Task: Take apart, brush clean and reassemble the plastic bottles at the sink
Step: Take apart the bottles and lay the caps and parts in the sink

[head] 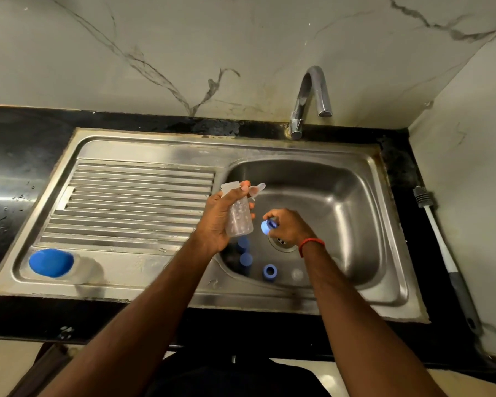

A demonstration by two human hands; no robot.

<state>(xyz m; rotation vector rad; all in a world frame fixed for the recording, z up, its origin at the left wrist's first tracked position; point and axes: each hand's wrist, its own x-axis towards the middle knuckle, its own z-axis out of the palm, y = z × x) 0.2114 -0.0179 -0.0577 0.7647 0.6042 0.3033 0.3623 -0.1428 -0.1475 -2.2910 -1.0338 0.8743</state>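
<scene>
Curled round the clear bottle (pixel 239 217), the left hand (pixel 216 222) holds it tilted over the basin's left edge, a clear teat (pixel 257 190) seemingly caught at its fingertips — likely so drips fall into the sink (pixel 155 150). The right hand (pixel 291 227) pinches a blue collar (pixel 267 226) above the drain, off the bottle's neck. Both forearms reach in from the near edge, wrists dipped. More blue parts (pixel 245 259) lie along the basin's near side — the brush (pixel 441 247) lies on the counter's right edge.
</scene>
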